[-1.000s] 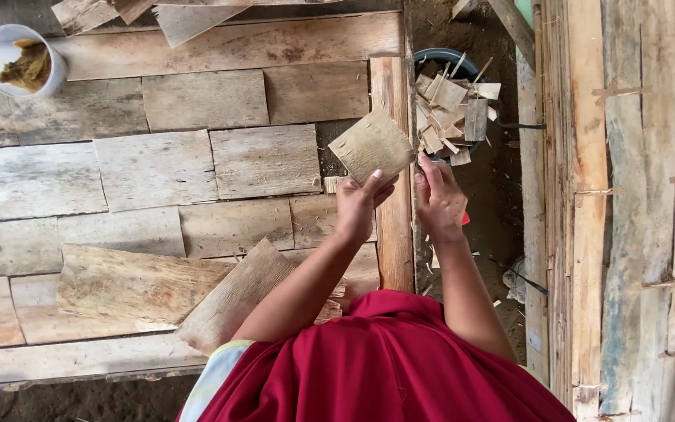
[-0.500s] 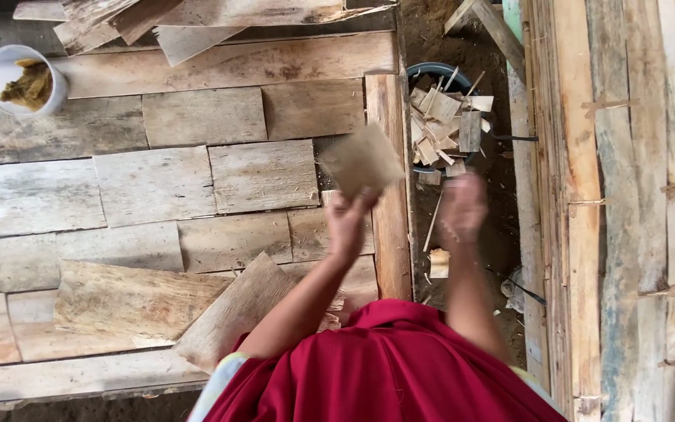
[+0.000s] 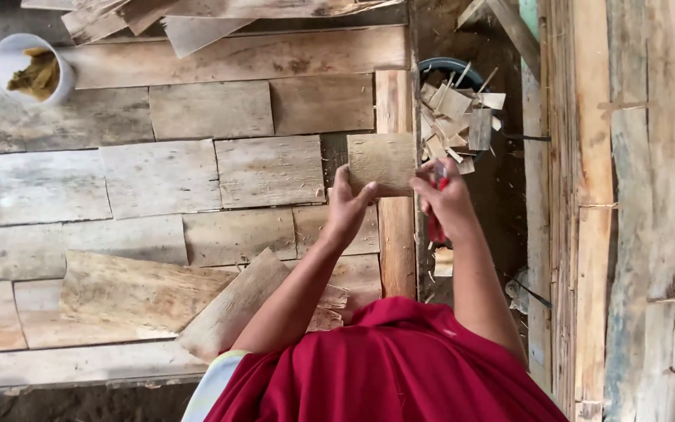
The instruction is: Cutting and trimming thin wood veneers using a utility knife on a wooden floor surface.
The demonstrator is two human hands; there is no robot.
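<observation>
A small wood piece sits between the left hand and right hand, over the plank floor. Beyond it a basin holds wood scraps. A cup stands far left

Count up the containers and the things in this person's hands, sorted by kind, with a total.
White cup with yellowish stuff inside: 1
Dark bowl of wood scraps: 1
Flat wood piece, held by the left hand: 1
Red-handled tool, in the right hand: 1
Total: 4
</observation>
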